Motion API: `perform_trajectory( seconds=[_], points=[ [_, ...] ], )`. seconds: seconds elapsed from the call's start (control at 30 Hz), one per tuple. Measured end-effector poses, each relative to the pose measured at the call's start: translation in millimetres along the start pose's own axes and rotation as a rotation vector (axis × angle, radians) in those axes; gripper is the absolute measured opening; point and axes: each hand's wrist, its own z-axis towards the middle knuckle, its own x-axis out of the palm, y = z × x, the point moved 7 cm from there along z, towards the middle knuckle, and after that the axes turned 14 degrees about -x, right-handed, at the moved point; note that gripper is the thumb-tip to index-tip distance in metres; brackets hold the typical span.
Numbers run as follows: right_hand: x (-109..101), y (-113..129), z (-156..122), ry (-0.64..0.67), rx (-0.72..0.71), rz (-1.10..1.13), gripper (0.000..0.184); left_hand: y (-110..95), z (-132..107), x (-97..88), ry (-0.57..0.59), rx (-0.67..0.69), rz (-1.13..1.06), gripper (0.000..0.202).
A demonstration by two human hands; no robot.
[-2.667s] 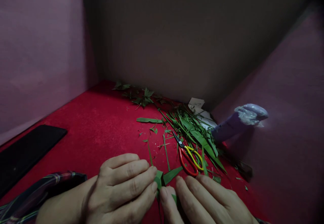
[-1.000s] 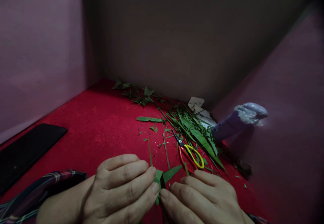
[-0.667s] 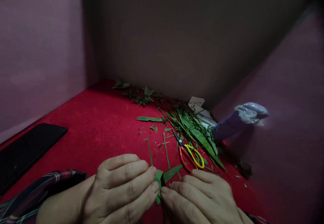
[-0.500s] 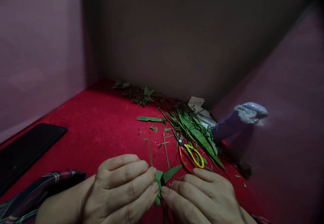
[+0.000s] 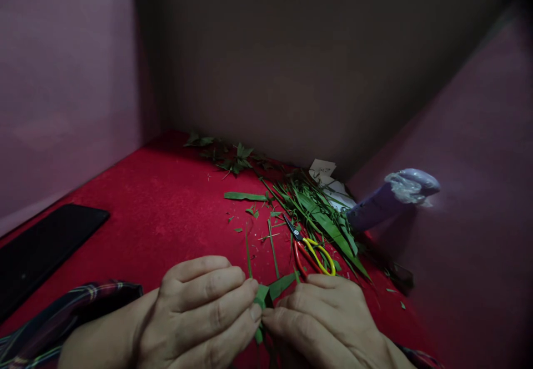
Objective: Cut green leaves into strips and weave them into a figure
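Observation:
Low in the middle of the view, a folded green leaf strip (image 5: pixel 261 298) is pinched between my two hands. My left hand (image 5: pixel 204 308) has its fingertips and thumb closed on the strip's left side. My right hand (image 5: pixel 325 319) meets it from the right, thumb and forefinger pressed together at the strip; one pointed leaf end (image 5: pixel 282 285) sticks out above those fingers. The lower part of the folded leaf is partly hidden by the fingers. Just beyond my right hand lie scissors (image 5: pixel 310 249) with one red and one yellow handle, blades pointing away.
A heap of long green leaves (image 5: pixel 320 213) lies right of centre on the red tabletop (image 5: pixel 158 202). Behind it are paper tags (image 5: pixel 322 168) and a purple bottle (image 5: pixel 378 205) with plastic wrap on top. Leafy sprigs (image 5: pixel 239 160) line the back; a black phone-like slab (image 5: pixel 54 241) lies left.
My right hand has shifted slightly left and its fingers have curled in closer to the leaf. A thin green strip end now shows above them. My left hand has barely moved.

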Motion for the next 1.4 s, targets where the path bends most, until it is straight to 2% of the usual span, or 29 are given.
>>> perform_trajectory(
  seconds=[0.17, 0.3, 0.37, 0.5, 0.63, 0.8, 1.0, 1.1, 1.23, 1.4],
  points=[
    [2.2, -0.7, -1.2, -0.014, 0.015, 0.014, 0.023, 0.3, -2.0, -3.2, -0.112, 0.009, -0.025, 0.035],
    [4.3, -0.5, -4.1, -0.028, 0.007, -0.003, 0.020, 1.7, -0.7, 0.0, 0.018, -0.009, 0.001, 0.036],
    [7.2, -0.3, -6.5, -0.012, -0.004, -0.002, 0.017, 2.0, 0.7, -1.4, 0.043, -0.014, -0.001, 0.037],
    [7.8, 1.4, -8.3, -0.030, -0.029, -0.018, 0.013, 0.7, 3.0, -1.4, 0.058, 0.005, -0.007, 0.037],
    [7.7, 1.9, -5.0, -0.028, -0.022, -0.036, 0.020, 1.4, 3.4, 0.0, 0.060, -0.011, 0.004, 0.036],
    [3.5, 8.6, -1.6, -0.051, -0.096, -0.146, 0.022, 0.4, 3.2, -1.5, 0.047, 0.006, 0.003, 0.037],
    [3.8, 6.9, -2.8, -0.054, -0.049, -0.153, 0.027, 0.3, 3.4, -1.5, 0.052, -0.006, 0.029, 0.035],
    [5.1, 8.6, -1.9, -0.022, -0.071, -0.147, 0.027, -0.2, 3.8, -0.7, 0.006, 0.010, 0.008, 0.034],
    [5.4, 4.6, -3.2, -0.016, -0.019, -0.128, 0.027, 2.0, 2.0, -0.1, -0.138, 0.016, -0.031, 0.034],
    [-0.4, -2.3, -1.6, -0.049, 0.054, 0.130, 0.019, 3.9, -0.1, 0.8, -0.122, 0.022, 0.017, 0.035]
  ],
)
